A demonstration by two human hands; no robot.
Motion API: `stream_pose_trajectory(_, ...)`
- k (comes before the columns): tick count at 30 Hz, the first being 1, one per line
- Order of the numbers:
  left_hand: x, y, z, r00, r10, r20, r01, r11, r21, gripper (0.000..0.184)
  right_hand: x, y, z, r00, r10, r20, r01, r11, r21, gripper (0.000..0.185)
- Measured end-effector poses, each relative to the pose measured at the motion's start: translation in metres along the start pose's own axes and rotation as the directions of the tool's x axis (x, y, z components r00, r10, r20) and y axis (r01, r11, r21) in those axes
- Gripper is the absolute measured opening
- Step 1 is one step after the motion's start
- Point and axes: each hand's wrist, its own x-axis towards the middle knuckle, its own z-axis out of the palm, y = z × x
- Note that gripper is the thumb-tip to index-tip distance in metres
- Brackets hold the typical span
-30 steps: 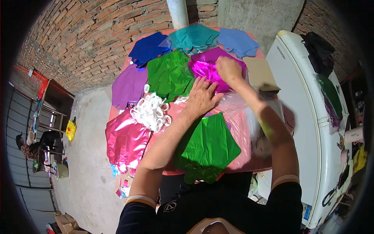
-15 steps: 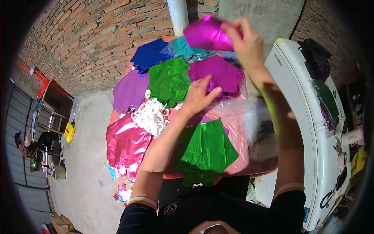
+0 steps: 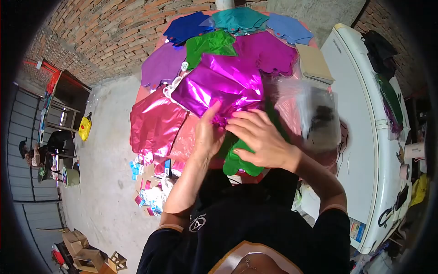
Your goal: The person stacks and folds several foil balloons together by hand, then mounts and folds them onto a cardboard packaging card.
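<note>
A shiny magenta foil piece is held up over the table, its narrow lower end between my hands. My left hand grips that end from the left, thumb on top. Against its right side lies my right hand, fingers spread and touching the foil. Below and partly hidden by my right hand is a green foil piece. White rings show at the left edge of the held piece, mostly covered. A magenta stack and another green stack lie behind it.
Purple, pink, dark blue, teal and light blue foil stacks surround the middle. Clear plastic bags and a cardboard box lie right, beside a white fridge. A brick wall stands behind.
The magenta piece, raised at the upper right by my right hand, has come down to the front middle. My left hand has left the magenta stack and taken hold of the piece.
</note>
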Motion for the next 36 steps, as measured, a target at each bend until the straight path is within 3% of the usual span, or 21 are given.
stream_pose_trajectory(3, -0.029, 0.014, 0.019, 0.995, 0.094, -0.016, -0.094, 0.995, 0.020, 0.029, -0.018, 0.002, -0.023, 0.906, 0.224, -0.358, -0.239, 0.971, 0.004, 0.051)
stream_pose_trajectory(4, -0.034, 0.017, 0.013, 0.998, 0.063, 0.012, -0.064, 0.998, 0.021, 0.029, -0.025, 0.007, -0.018, 0.770, 0.491, -0.408, -0.384, 0.867, 0.318, 0.048)
stream_pose_trajectory(5, -0.036, 0.019, 0.005, 0.999, 0.031, 0.043, -0.032, 0.999, 0.025, 0.029, -0.032, 0.014, -0.010, 0.583, 0.728, -0.360, -0.447, 0.658, 0.606, 0.045)
stream_pose_trajectory(6, -0.039, 0.020, 0.003, 0.997, -0.006, 0.073, 0.003, 0.999, 0.033, 0.028, -0.032, 0.020, -0.008, 0.623, 0.667, -0.409, -0.329, 0.697, 0.637, 0.036)
stream_pose_trajectory(9, -0.044, 0.016, 0.005, 0.995, -0.068, 0.072, 0.058, 0.988, 0.144, 0.027, -0.037, 0.017, 0.000, 0.748, 0.656, 0.102, -0.403, 0.327, 0.855, 0.028)
stream_pose_trajectory(10, -0.045, 0.013, 0.006, 0.998, -0.058, -0.017, 0.060, 0.981, 0.183, 0.029, -0.038, 0.014, 0.007, 0.719, 0.692, 0.057, -0.443, 0.394, 0.805, 0.022)
stream_pose_trajectory(13, -0.049, 0.015, -0.006, 0.999, -0.036, -0.023, 0.042, 0.911, 0.409, 0.033, -0.029, 0.011, 0.009, 0.622, 0.780, -0.064, -0.369, 0.365, 0.855, 0.019)
stream_pose_trajectory(14, -0.048, 0.016, -0.014, 0.995, -0.067, 0.069, 0.038, 0.932, 0.360, 0.034, -0.028, 0.020, 0.020, 0.586, 0.803, -0.110, -0.281, 0.329, 0.901, 0.018)
stream_pose_trajectory(17, -0.061, 0.008, 0.011, 0.996, -0.008, 0.093, -0.036, 0.886, 0.461, 0.032, -0.015, 0.022, 0.028, 0.515, 0.842, -0.158, -0.190, 0.293, 0.937, 0.018)
stream_pose_trajectory(18, -0.054, -0.001, 0.005, 0.998, 0.010, 0.069, -0.043, 0.870, 0.491, 0.020, -0.012, 0.023, 0.031, 0.503, 0.852, -0.146, -0.201, 0.279, 0.939, 0.017)
stream_pose_trajectory(21, -0.036, -0.007, -0.005, 0.995, 0.032, 0.099, -0.082, 0.820, 0.566, 0.012, -0.007, 0.024, 0.041, 0.466, 0.878, -0.106, -0.232, 0.237, 0.944, 0.019)
stream_pose_trajectory(22, -0.032, -0.014, -0.005, 0.987, 0.145, 0.072, -0.160, 0.803, 0.574, 0.015, -0.008, 0.019, 0.034, 0.424, 0.904, -0.057, -0.308, 0.203, 0.929, 0.027)
stream_pose_trajectory(25, -0.026, -0.023, 0.002, 0.979, 0.203, 0.002, -0.182, 0.873, 0.453, 0.020, -0.009, 0.031, 0.044, 0.445, 0.875, -0.190, -0.217, 0.312, 0.925, 0.032)
stream_pose_trajectory(29, -0.027, -0.025, 0.009, 0.957, 0.288, 0.019, -0.247, 0.783, 0.571, 0.025, -0.011, 0.022, 0.032, 0.567, 0.814, -0.125, -0.198, 0.282, 0.939, 0.024)
stream_pose_trajectory(32, -0.031, -0.024, 0.023, 0.968, 0.249, -0.034, -0.192, 0.820, 0.540, 0.025, -0.015, 0.016, 0.025, 0.674, 0.737, -0.054, -0.200, 0.253, 0.947, 0.024)
stream_pose_trajectory(35, -0.024, -0.022, 0.013, 0.984, 0.175, -0.006, -0.137, 0.790, 0.598, 0.025, -0.013, 0.014, 0.023, 0.624, 0.774, -0.113, -0.169, 0.274, 0.947, 0.019)
stream_pose_trajectory(36, -0.021, -0.023, 0.009, 0.985, 0.161, 0.054, -0.162, 0.789, 0.593, 0.024, -0.014, 0.015, 0.022, 0.630, 0.762, -0.151, -0.199, 0.346, 0.917, 0.018)
